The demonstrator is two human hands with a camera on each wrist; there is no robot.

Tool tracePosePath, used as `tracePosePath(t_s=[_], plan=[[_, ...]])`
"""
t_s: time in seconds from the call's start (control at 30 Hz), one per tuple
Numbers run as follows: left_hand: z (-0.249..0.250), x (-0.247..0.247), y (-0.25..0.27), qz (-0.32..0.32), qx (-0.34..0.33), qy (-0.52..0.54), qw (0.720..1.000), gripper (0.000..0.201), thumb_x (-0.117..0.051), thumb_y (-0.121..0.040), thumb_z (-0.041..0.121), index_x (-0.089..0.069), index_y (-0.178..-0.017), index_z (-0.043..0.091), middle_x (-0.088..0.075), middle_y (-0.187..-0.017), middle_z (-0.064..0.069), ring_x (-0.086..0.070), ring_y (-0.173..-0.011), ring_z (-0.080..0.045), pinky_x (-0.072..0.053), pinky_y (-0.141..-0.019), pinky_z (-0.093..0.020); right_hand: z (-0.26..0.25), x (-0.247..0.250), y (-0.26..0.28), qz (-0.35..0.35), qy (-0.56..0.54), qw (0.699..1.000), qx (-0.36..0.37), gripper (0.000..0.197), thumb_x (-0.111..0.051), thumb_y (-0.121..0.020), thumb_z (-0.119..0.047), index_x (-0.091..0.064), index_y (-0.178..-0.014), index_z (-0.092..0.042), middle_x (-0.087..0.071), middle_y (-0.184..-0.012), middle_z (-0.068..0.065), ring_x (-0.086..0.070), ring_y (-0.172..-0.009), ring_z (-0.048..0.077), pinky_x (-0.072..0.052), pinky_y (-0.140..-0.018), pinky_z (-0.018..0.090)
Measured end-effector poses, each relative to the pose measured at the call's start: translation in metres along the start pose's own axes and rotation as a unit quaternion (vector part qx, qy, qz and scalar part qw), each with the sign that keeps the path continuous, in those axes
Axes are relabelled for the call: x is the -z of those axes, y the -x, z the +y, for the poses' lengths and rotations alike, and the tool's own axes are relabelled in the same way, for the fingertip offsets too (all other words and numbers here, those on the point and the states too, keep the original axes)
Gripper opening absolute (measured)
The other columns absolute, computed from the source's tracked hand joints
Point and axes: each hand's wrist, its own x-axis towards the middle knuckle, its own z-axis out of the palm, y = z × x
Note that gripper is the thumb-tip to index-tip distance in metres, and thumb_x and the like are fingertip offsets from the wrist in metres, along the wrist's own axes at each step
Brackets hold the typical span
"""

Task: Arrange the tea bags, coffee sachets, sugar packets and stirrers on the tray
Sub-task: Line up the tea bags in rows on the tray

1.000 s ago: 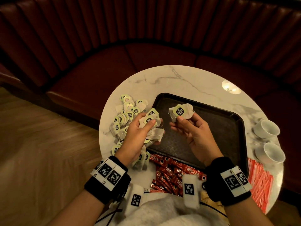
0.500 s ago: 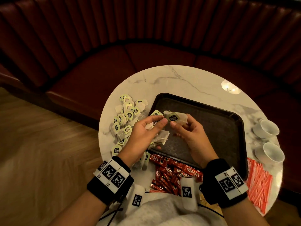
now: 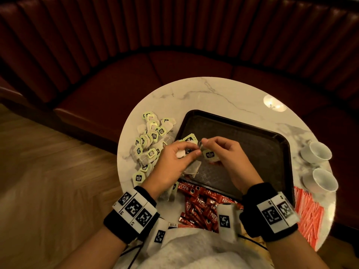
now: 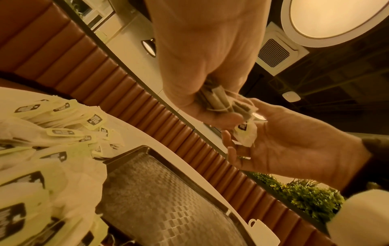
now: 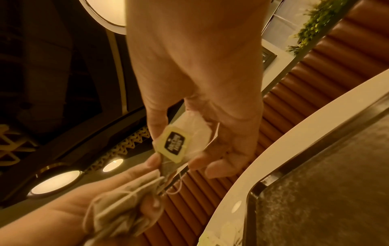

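A curved banquette [image 3: 155, 70] in dark red leather wraps round the far side of a round marble table [image 3: 213, 92], its back padded in upright ribs. Wooden flooring [image 3: 48, 171] in a herringbone pattern runs along the left. Overhead, a large round ceiling light [image 4: 336, 18] glows warm beside a square air vent [image 4: 275, 50]. Green foliage [image 4: 305, 196] grows behind the seat back. The whole room is dim and amber-toned.

Single paper tea bag with pale green, black-printed tag [image 5: 175, 146] pinched by right hand [image 5: 202, 93], bunch of beige tea bags [image 5: 118, 214] gripped by left hand [image 5: 69, 214], dark textured tray [image 5: 328, 191] on white table [image 5: 271, 143] below.
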Motion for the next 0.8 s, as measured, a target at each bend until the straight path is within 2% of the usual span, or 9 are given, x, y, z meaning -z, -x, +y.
tracePosePath(t_s=[0.07, 0.13, 0.2, 0.3, 0.47, 0.53, 0.67, 0.73, 0.8], plan=[[-0.002, -0.001, 0.000, -0.003, -0.014, -0.028, 0.999, 0.010, -0.072, -0.086, 0.017, -0.074, -0.094, 0.022, -0.070, -0.102, -0.002, -0.064, -0.102, -0.010, -0.052, -0.095, -0.033, 0.000, 0.001, 0.000, 0.015, 0.006, 1.000, 0.005, 0.020, -0.065, -0.092, -0.031, -0.075, -0.087, -0.014, -0.074, -0.093, -0.007, -0.068, -0.079, -0.001, -0.052, -0.067, 0.019], [-0.004, 0.000, 0.000, 0.001, -0.019, -0.037, 0.999, 0.010, -0.072, -0.085, 0.018, -0.074, -0.095, 0.021, -0.070, -0.102, -0.002, -0.064, -0.103, -0.010, -0.051, -0.096, -0.036, 0.000, 0.003, -0.001, 0.027, 0.007, 1.000, 0.001, 0.018, -0.065, -0.093, -0.028, -0.076, -0.087, -0.014, -0.075, -0.092, -0.009, -0.068, -0.077, -0.001, -0.051, -0.063, 0.016], [-0.005, 0.002, 0.000, 0.005, -0.023, -0.042, 0.999, 0.010, -0.072, -0.086, 0.018, -0.075, -0.095, 0.018, -0.070, -0.103, -0.002, -0.064, -0.103, -0.009, -0.051, -0.097, -0.037, 0.000, 0.006, 0.000, 0.034, 0.014, 0.999, -0.005, 0.019, -0.066, -0.092, -0.029, -0.076, -0.084, -0.015, -0.075, -0.089, -0.008, -0.067, -0.075, 0.001, -0.050, -0.062, 0.016], [-0.004, 0.007, 0.000, 0.001, -0.023, -0.044, 0.999, 0.010, -0.071, -0.087, 0.018, -0.075, -0.096, 0.018, -0.070, -0.103, -0.002, -0.063, -0.103, -0.009, -0.050, -0.098, -0.036, -0.002, 0.012, 0.002, 0.038, 0.043, 0.998, -0.016, 0.021, -0.068, -0.090, -0.034, -0.076, -0.082, -0.016, -0.075, -0.083, -0.004, -0.065, -0.074, 0.007, -0.049, -0.066, 0.023], [-0.003, 0.013, -0.001, -0.003, -0.025, -0.066, 0.997, 0.010, -0.068, -0.089, 0.021, -0.074, -0.097, 0.020, -0.069, -0.104, 0.002, -0.062, -0.105, -0.006, -0.048, -0.099, -0.033, -0.007, 0.022, 0.005, 0.019, 0.103, 0.994, -0.034, 0.022, -0.067, -0.090, -0.038, -0.077, -0.085, -0.020, -0.075, -0.079, -0.004, -0.058, -0.064, -0.003, -0.045, -0.067, 0.021], [-0.002, 0.014, 0.000, 0.005, -0.025, -0.070, 0.997, 0.009, -0.067, -0.089, 0.020, -0.073, -0.097, 0.020, -0.068, -0.104, 0.005, -0.061, -0.104, -0.003, -0.048, -0.098, -0.031, -0.007, 0.022, 0.004, -0.001, 0.110, 0.993, -0.044, 0.020, -0.064, -0.092, -0.035, -0.075, -0.089, -0.018, -0.074, -0.079, -0.002, -0.062, -0.068, 0.002, -0.050, -0.069, 0.022], [-0.002, 0.011, 0.001, 0.022, -0.017, -0.058, 0.998, 0.007, -0.066, -0.091, 0.019, -0.072, -0.093, 0.023, -0.068, -0.103, 0.009, -0.062, -0.104, -0.002, -0.049, -0.096, -0.028, -0.005, 0.017, 0.004, -0.032, -0.021, 0.993, -0.111, 0.023, -0.056, -0.097, -0.026, -0.065, -0.101, -0.005, -0.075, -0.087, 0.008, -0.073, -0.079, 0.020, -0.062, -0.072, 0.033], [-0.003, 0.009, 0.001, 0.037, -0.017, -0.054, 0.998, 0.009, -0.066, -0.091, 0.019, -0.070, -0.091, 0.027, -0.068, -0.103, 0.009, -0.061, -0.104, -0.003, -0.049, -0.095, -0.027, -0.005, 0.014, 0.004, -0.031, -0.065, 0.990, -0.121, 0.022, -0.055, -0.097, -0.023, -0.064, -0.101, -0.003, -0.075, -0.096, 0.013, -0.074, -0.088, 0.026, -0.062, -0.074, 0.031], [-0.003, 0.007, 0.001, 0.043, -0.022, -0.057, 0.997, 0.011, -0.066, -0.091, 0.019, -0.069, -0.090, 0.030, -0.068, -0.103, 0.009, -0.061, -0.104, -0.003, -0.049, -0.093, -0.025, -0.005, 0.012, 0.004, -0.014, -0.094, 0.989, -0.114, 0.021, -0.057, -0.096, -0.021, -0.065, -0.101, -0.002, -0.074, -0.099, 0.015, -0.073, -0.090, 0.023, -0.061, -0.076, 0.025]])
